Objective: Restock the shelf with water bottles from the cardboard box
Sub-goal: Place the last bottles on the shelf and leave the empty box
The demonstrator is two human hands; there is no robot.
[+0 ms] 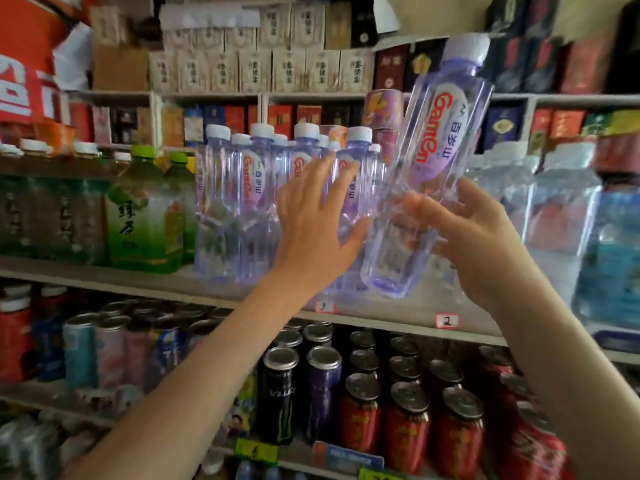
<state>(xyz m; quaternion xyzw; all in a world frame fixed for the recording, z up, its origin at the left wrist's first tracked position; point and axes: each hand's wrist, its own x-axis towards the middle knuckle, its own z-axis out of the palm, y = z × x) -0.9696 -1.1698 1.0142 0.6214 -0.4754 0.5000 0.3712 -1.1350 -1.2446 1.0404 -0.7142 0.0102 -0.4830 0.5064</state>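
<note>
At the shelf (381,317): your row (239,202) of purple-labelled water stands upright, caps on.
Bottle (440,140): off the shelf, tilted, cap toward 1 o'clock, base just at 3 o'clock of the row.
Right grip (478,244): your fingers curl round the bottle's lower half.
Left grip (311,220): fingers straight and spread, flat against the row's front bottles, holding nothing.
Tea (142,216): green bottles at 9 o'clock of the row.
Cans (360,393): one shelf down, at 6 o'clock.
</note>
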